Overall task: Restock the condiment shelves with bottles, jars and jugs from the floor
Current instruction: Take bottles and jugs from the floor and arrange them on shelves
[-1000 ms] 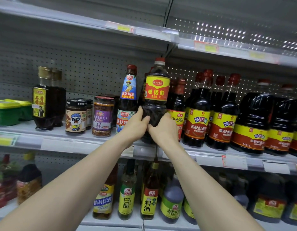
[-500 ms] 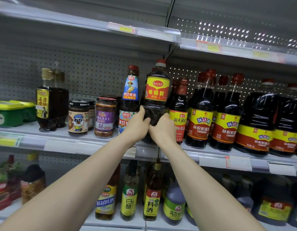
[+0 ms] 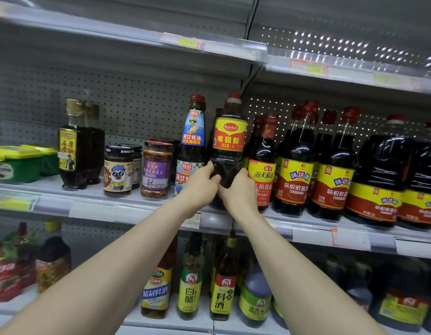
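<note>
Grey pegboard shelving fills your view, and the grey metal middle shelf (image 3: 88, 193) is crowded. Your left hand (image 3: 201, 182) and right hand (image 3: 241, 189) both curl round the lower body of the tall dark soy sauce bottle with red cap and red-and-yellow label (image 3: 230, 139), near the shelf's front edge. It stands upright, cap up, label facing you, squeezed between the blue-labelled oyster sauce bottle (image 3: 191, 141) and a red-capped, yellow-labelled dark bottle (image 3: 262, 170).

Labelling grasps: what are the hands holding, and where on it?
Both hands grip the dark bottle by its lower body, below the label: left hand on its left side, right hand on its right.
</note>
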